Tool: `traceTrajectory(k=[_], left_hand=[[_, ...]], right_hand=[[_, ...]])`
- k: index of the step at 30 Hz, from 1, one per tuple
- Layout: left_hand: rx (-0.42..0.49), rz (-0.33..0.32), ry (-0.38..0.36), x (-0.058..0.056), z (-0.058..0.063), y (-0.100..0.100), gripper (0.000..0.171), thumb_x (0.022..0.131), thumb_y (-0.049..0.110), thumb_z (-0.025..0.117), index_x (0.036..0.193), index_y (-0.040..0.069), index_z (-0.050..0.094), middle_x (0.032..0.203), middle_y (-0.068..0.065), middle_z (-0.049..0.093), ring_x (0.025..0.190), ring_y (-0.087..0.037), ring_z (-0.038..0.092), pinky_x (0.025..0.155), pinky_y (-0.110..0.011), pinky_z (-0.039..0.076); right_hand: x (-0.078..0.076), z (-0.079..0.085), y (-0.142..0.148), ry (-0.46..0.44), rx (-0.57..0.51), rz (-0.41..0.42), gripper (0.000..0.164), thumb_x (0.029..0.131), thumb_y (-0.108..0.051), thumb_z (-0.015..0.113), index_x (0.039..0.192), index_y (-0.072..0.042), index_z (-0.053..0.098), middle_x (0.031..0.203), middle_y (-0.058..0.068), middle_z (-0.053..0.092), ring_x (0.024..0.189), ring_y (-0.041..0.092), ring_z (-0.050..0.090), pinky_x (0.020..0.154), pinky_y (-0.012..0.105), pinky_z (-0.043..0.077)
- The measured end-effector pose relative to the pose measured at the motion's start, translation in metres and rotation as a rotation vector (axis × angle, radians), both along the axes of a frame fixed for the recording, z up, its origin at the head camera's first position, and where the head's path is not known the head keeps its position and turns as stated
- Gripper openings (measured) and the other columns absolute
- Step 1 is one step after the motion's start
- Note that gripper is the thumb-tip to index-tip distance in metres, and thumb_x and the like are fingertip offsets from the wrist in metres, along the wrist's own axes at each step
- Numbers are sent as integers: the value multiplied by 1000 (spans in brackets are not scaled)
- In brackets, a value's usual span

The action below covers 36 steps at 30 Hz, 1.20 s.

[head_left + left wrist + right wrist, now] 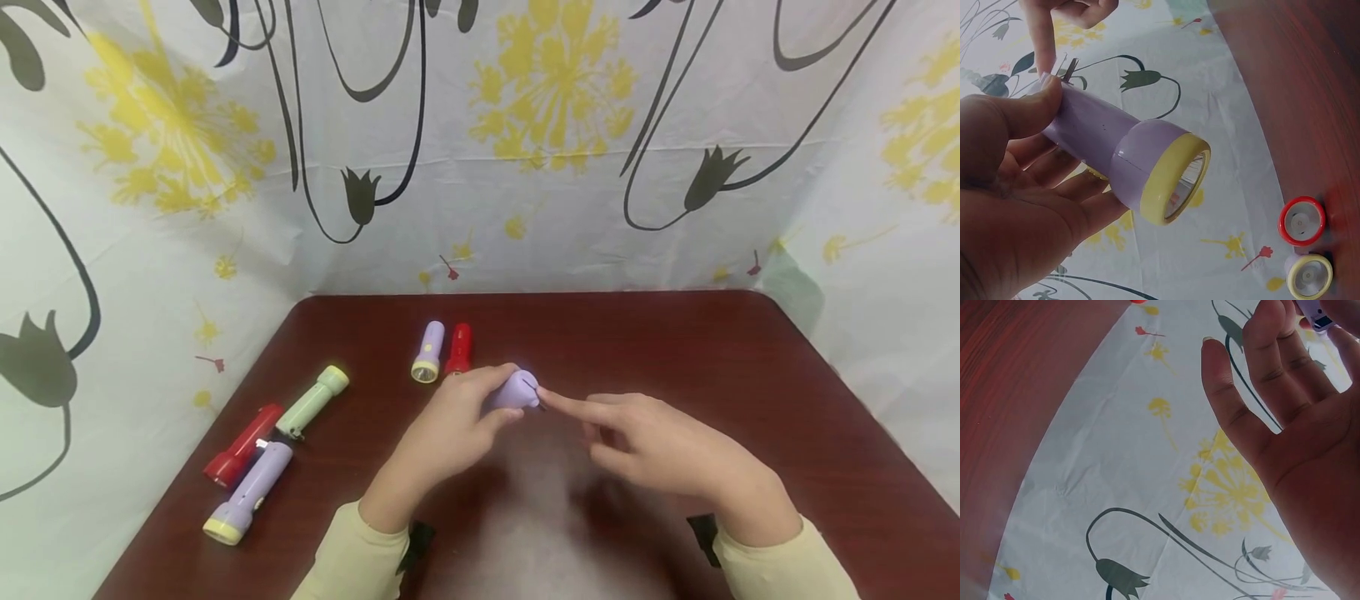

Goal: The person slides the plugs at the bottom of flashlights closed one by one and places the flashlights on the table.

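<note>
"One lilac flashlight [1094, 128] is sitting in somebody's grip. Whose?"

"The left hand [453, 421] is holding it. The thumb is lying along the top of the barrel and the fingers are wrapping underneath, keeping it raised above the desk [675, 342]. Its yellow-rimmed lens end is pointing away from the person."

"And what is the right hand [652, 442] doing?"

"Its index finger is stretching out and touching that flashlight's tail end. The other fingers are bending loosely and holding nothing."

"Is something poking out at the tail?"

"A thin dark strip [1071, 70] is jutting out beside the fingertip. I can't tell what it is."

"What else is lying around the held flashlight?"

"Beyond it and somewhat to its left, a second lilac flashlight [430, 346] and a cherry-red flashlight [461, 343] are lying side by side, their lenses facing back toward the person. Well to its left, three more are lying close together: a pale green flashlight [309, 407] nearest to it, then a red flashlight [243, 446] farther out, and a third lilac flashlight [251, 490] nearer the person."

"And behind the held one?"

"Past the desk's far edge, a white sheet [450, 117] with yellow and dark floral prints is hanging."
</note>
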State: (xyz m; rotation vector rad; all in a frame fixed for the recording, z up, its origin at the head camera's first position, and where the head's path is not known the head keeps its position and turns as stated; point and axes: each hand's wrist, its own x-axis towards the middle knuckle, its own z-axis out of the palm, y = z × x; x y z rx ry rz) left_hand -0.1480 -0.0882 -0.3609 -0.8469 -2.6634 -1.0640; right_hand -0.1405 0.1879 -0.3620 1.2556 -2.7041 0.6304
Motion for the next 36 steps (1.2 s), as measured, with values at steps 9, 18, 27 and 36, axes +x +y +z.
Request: traceTrajectory(k=[9,18,27,36], left_hand=[[10,-33,-40,0,-3,-1,35,96,12,79,130,10,70,116,-5,77,101,-17,71,98,-40,62],[27,-56,-26,-6,-6,-1,33,96,11,79,127,11,70,112,-3,77,98,-13,70,95,-37,62],[22,-97,-73,-2,-1,5,36,98,17,77,133,12,68,114,-2,75,99,-14,69,94,-34,63],[26,-100,-100,9,7,6,36,98,16,77,132,10,68,112,-4,75,97,-15,69,92,-36,63]], right_hand=[[1,-5,1,-17,-7,4,85,89,1,67,161,-40,45,78,-18,45,70,-5,42,68,17,45],[-6,-4,-1,-13,-13,15,84,91,0,66,161,-39,44,93,-22,60,76,-3,49,75,19,47],[-4,6,0,-8,2,-9,84,93,-2,69,162,-41,42,105,-19,67,79,1,53,76,20,47],[8,6,0,-30,11,-44,86,93,-3,70,163,-43,39,99,-19,63,72,-2,46,73,20,46]])
